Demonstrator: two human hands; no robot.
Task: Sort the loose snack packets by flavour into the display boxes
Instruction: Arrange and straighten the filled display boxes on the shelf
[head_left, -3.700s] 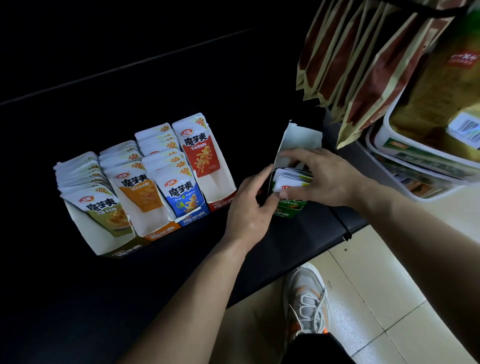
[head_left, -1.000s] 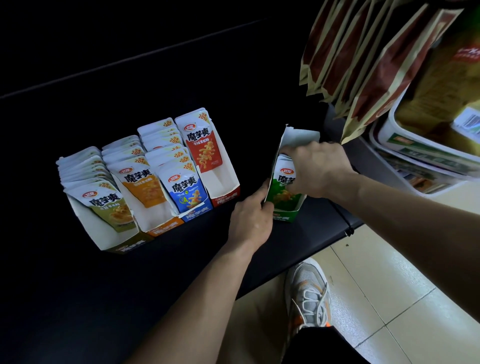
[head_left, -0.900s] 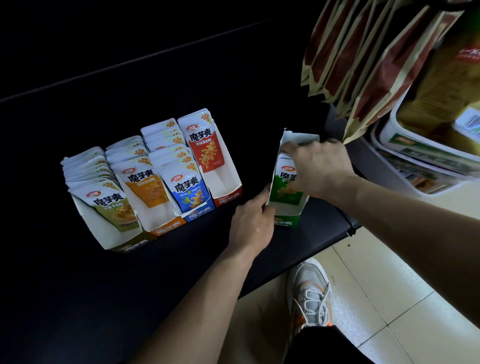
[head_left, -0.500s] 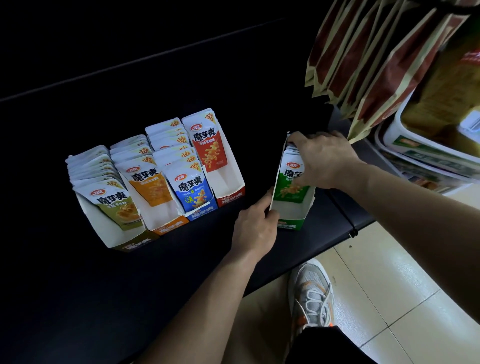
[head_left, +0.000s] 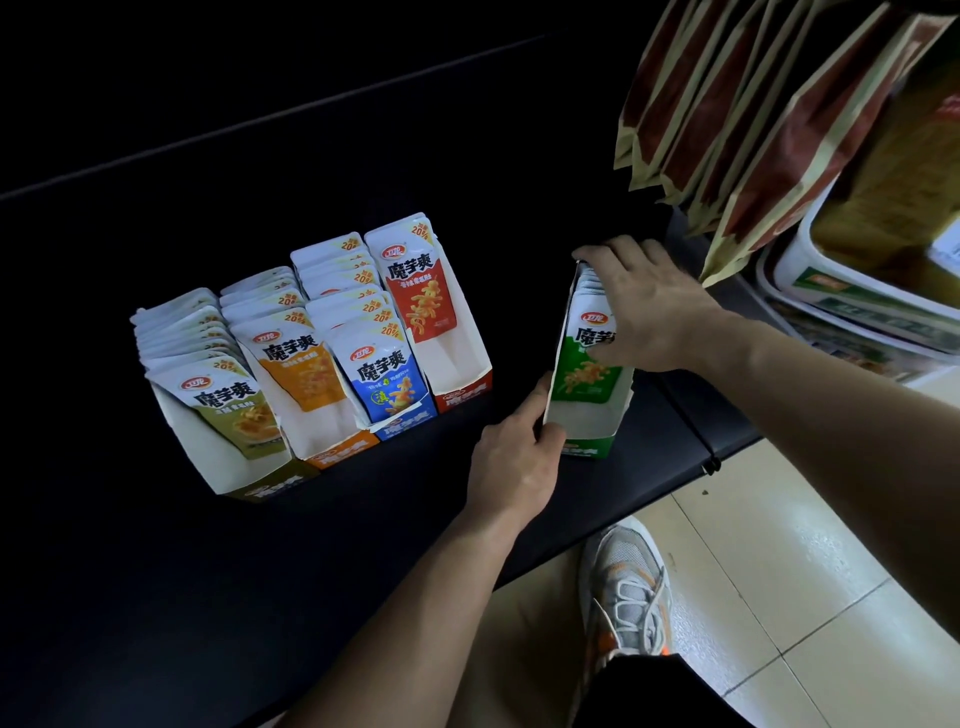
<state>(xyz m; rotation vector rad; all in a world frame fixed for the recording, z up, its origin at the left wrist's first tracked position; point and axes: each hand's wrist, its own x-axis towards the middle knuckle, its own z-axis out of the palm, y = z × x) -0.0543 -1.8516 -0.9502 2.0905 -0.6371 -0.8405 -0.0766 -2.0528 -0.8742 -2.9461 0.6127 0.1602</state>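
Packets (head_left: 586, 371), green, upright in green box (head_left: 584, 422), at 3 o'clock of red box (head_left: 462, 387). Pinches box wall with left hand (head_left: 511, 462); clasps packet tops with curled fingers of right hand (head_left: 644, 306). Probably squares the stack; next, needs a slide toward 9 o'clock.

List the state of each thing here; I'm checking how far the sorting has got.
Green cardboard display box: upright, apart from the row, packets inside.
Green-and-white snack packets: standing in that box.
Left hand: pinches the box's front corner.
Right hand: grips the packet tops.
Row of four other cardboard boxes: side by side, all holding packets.
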